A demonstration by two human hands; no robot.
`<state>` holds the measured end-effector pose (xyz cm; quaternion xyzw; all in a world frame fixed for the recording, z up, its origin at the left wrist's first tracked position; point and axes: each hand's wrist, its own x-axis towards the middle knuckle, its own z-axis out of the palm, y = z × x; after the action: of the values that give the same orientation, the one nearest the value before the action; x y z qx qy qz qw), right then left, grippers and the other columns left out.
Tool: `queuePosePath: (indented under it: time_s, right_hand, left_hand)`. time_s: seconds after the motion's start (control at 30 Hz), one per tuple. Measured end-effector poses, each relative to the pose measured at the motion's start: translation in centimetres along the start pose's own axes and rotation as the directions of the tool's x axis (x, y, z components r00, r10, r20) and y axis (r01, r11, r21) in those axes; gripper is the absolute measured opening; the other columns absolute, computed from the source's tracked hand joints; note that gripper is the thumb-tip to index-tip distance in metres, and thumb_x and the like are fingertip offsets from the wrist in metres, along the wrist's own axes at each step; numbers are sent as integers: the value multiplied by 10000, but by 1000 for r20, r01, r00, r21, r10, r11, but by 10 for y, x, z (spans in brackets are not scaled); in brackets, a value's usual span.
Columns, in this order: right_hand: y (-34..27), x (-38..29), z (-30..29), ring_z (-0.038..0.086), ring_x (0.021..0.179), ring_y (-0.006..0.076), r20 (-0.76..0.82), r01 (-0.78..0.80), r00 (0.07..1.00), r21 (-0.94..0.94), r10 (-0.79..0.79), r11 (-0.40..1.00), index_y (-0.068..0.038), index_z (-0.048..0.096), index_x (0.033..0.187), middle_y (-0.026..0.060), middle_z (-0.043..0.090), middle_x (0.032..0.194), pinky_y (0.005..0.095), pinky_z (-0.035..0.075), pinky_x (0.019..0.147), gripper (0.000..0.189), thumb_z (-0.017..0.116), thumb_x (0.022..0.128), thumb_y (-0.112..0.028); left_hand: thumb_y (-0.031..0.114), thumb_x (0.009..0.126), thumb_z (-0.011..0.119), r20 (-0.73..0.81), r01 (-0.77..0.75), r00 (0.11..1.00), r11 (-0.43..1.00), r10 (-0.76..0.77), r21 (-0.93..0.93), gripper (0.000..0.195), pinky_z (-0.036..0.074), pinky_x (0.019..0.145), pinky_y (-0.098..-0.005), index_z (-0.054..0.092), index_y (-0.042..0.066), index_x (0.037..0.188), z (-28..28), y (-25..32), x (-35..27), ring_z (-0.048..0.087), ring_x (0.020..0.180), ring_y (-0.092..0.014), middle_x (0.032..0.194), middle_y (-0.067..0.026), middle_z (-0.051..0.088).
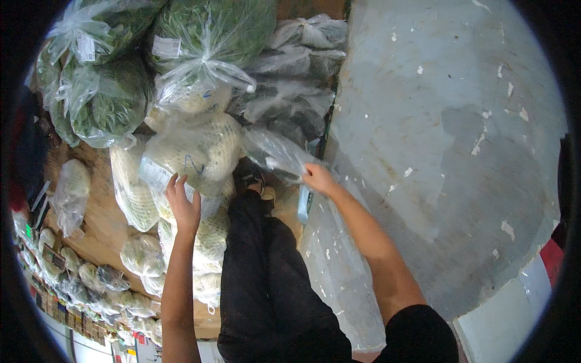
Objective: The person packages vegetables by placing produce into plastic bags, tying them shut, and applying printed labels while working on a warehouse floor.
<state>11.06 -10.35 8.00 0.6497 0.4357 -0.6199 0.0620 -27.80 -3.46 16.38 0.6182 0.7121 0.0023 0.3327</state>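
Note:
My right hand (319, 178) grips the gathered end of a clear plastic bag (281, 152), which stretches to the left from my fingers. Fingers spread, my left hand (184, 204) is at a white printed label (156, 173) on a clear bag (174, 145) of pale produce in white foam netting. Blue marker strokes show on that bag. Whether the left fingertips press on the label or hover just over it, I cannot tell. My shoes stand between the netted produce and the grey wall, partly hidden by bags and my dark trousers.
Large clear bags of leafy greens (213, 31) are piled at the upper left. More tied bags (304, 63) line the grey wall (431, 159) on the right. A single bagged item (71, 190) lies on the brown floor (102, 181). Several wrapped bundles fill the lower left.

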Motion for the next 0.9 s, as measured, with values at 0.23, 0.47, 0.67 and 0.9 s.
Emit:
queuePosePath:
  time_s: [0.23,0.47,0.67,0.9]
  right_hand:
    - [-1,224,-126,448,1112,349,-494,-28,750,-688,-439,725,-62,425,1249,178,483,1202,474,391,900,533,604,773,-220]
    - [-25,352,-188,594,828,333,-540,231,502,-669,-676,706,-5,624,960,200,624,920,403,454,724,422,506,873,-400]
    - [-30,191,-92,418,538,152,-562,322,783,-2,-268,947,-30,504,600,46,466,566,331,368,552,457,492,904,-371]
    - [-112,31,-79,369,593,111,-462,387,871,855,168,345,-105,398,573,-7,341,562,321,331,605,419,472,925,-321]
  left_hand:
    - [21,746,582,36,51,998,997,-49,-60,397,285,997,-429,491,24,1132,18,-20,4,362,1188,-364,1265,-194,410]
    - [-7,790,537,46,208,977,904,-206,-372,326,366,940,-353,506,19,1114,39,-37,0,463,1131,-261,1229,-151,469]
    - [-13,847,494,194,401,912,696,-360,-595,303,411,854,-287,482,16,1148,4,-14,-34,535,1013,-189,1183,-96,500]
    - [-12,825,519,283,400,916,696,-284,-596,262,424,837,-291,515,-10,1087,-10,46,-60,556,963,-180,1012,-89,561]
